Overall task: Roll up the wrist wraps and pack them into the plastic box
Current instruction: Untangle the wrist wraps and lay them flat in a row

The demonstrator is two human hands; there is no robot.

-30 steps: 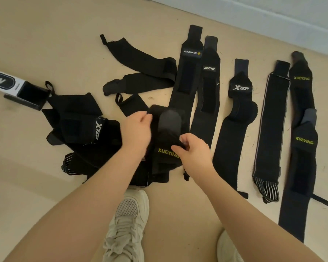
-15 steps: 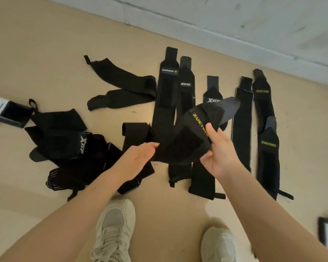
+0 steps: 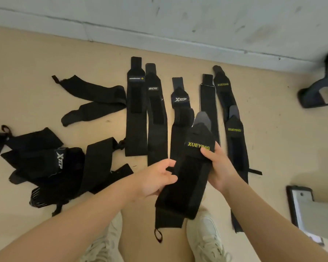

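Both hands hold the long black fabric wrist wrap lettered XUEYING (image 3: 187,173) above the floor; right hand (image 3: 219,167) pinches its label end, left hand (image 3: 155,179) curls round its edge; roll tightly from the loop end, edges square.

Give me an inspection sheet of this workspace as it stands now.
Surface: tan floor, scuffed.
Job's things: XUEYING wrist wrap held up unrolled, thumb loop hanging; row of wraps lying flat; tangled pile at left. Plastic box: not identifiable.
Clutter: flat grey object at right edge; dark blurred object by the wall.
Grippers: left hand grips the wrap's left edge; right hand pinches it by the logo.
Cables: nothing seen.
Surroundings: grey wall; pale sneakers below.
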